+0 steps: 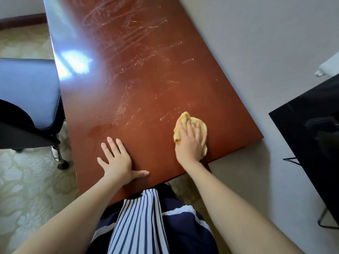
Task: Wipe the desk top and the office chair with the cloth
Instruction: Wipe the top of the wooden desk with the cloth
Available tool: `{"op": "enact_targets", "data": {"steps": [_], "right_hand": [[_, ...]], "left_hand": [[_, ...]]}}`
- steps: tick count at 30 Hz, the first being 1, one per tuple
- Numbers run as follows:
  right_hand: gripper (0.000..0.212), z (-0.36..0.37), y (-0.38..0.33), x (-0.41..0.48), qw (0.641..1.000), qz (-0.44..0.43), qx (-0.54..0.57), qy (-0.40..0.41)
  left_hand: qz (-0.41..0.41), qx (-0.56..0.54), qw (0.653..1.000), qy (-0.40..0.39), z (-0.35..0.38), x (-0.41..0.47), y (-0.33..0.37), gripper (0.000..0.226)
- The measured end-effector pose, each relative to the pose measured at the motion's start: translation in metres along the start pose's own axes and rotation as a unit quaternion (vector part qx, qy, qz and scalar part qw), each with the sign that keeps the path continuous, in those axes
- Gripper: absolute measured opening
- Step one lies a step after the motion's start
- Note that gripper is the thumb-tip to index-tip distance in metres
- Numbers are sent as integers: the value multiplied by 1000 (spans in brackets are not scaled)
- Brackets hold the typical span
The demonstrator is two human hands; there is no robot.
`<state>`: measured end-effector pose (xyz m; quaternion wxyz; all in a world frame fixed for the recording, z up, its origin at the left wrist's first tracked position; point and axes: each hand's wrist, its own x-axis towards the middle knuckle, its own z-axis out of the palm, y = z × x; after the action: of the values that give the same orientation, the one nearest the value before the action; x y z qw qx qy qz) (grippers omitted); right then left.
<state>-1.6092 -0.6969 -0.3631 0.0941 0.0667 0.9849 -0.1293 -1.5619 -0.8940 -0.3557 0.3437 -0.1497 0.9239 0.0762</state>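
The desk top (146, 79) is a glossy reddish-brown slab running away from the person, its middle crossed by many pale scratches (128, 52) and a bright patch of reflected light (75, 61) near its left edge. The cloth (199, 124), yellow and bunched into a lump, lies on the tabletop close to its near right corner. The right hand (189, 145) rests on top of it, palm down, with the fingers (190, 128) fairly straight and spread apart across the fabric, pressing it against the wood. The thumb is hidden, so I cannot tell whether it tucks under the cloth.

The left hand (117, 160) lies flat on the bare tabletop near the front edge, well apart from the cloth. Its fingers are splayed wide and the thumb points right along the edge, holding nothing. Just beyond its fingertips, a faint damp-looking smear (100, 129) marks the wood.

The office chair (27, 88), with a blue-grey padded seat and dark frame, stands beside the desk's left edge on a pale patterned carpet (27, 180). One caster (62, 165) shows by the desk. To the right of the desk sits a shiny black panel (311, 134), possibly a screen. A navy and white striped garment (139, 217) fills the view below the front edge.
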Motion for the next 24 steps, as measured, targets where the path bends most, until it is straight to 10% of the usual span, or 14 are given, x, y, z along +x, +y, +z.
{"op": "enact_targets", "data": {"steps": [7,24], "right_hand": [[71,4,34,-54,985,-156,-15,68],[49,-54,141,24,989,126,-6,74]], "left_hand": [[-2,3,1000,-2,2,2,-1,158],[10,7,1000,14,2,-2,-1,154]]}}
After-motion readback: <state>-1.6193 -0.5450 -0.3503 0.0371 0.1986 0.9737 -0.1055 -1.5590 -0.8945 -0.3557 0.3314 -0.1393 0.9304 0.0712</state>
